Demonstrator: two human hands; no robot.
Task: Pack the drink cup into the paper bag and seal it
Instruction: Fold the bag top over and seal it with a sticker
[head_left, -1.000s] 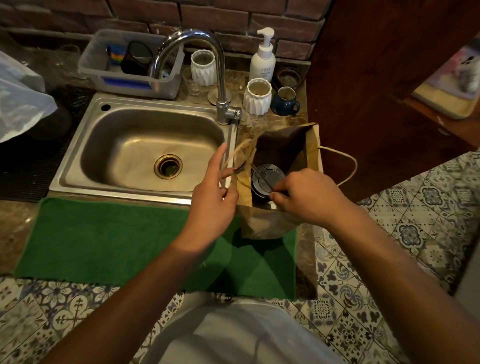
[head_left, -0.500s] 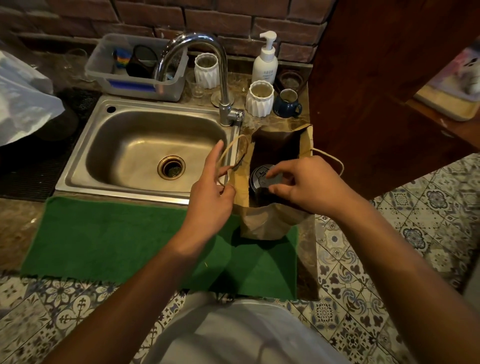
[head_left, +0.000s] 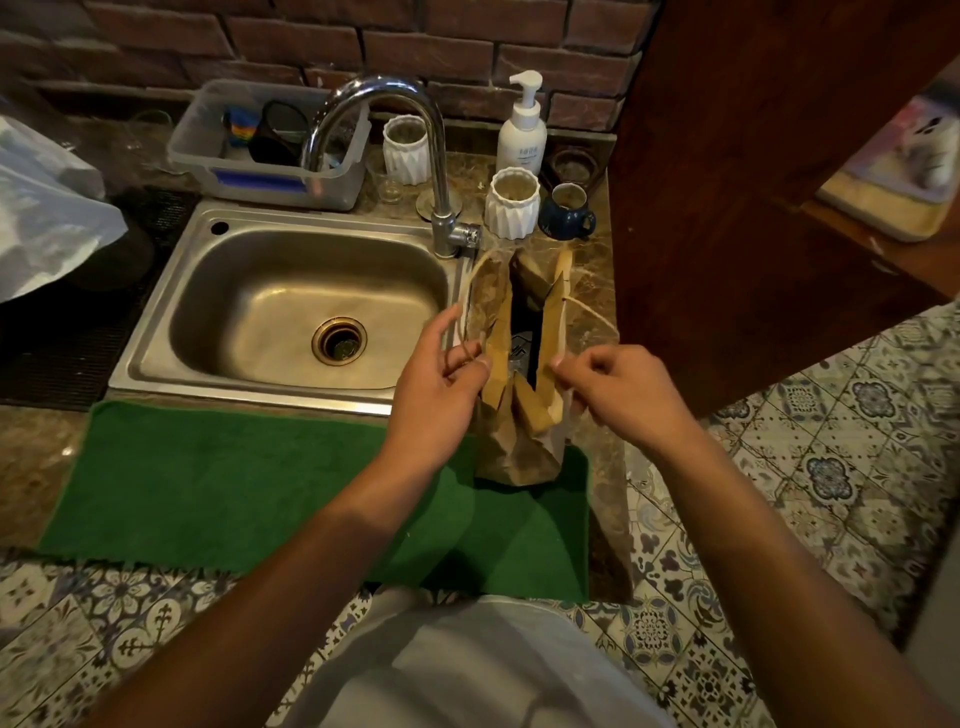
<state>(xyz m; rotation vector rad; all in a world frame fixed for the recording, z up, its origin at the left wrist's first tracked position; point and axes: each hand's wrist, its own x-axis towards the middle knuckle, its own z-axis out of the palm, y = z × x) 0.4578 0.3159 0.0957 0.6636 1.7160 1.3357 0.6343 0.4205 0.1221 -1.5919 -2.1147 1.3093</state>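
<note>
A brown paper bag (head_left: 519, 447) stands upright at the right end of the green mat (head_left: 234, 478), just right of the sink. Its mouth is pinched narrow, and the dark lid of the drink cup (head_left: 521, 349) shows down in the slit. My left hand (head_left: 441, 379) pinches the bag's left string handle and left top edge. My right hand (head_left: 618, 387) pinches the right string handle at the right top edge. Most of the cup is hidden by the bag walls.
A steel sink (head_left: 306, 306) with a tall faucet (head_left: 436, 171) lies left of the bag. Behind the bag stand white ribbed cups (head_left: 511, 205), a blue mug (head_left: 569, 210) and a soap pump (head_left: 522, 130). A dark wooden panel (head_left: 753, 182) rises close on the right.
My right hand has come out of the bag, leaving the cup inside, and taken the right handle. The bag's mouth has gone from wide open to a narrow slit.
</note>
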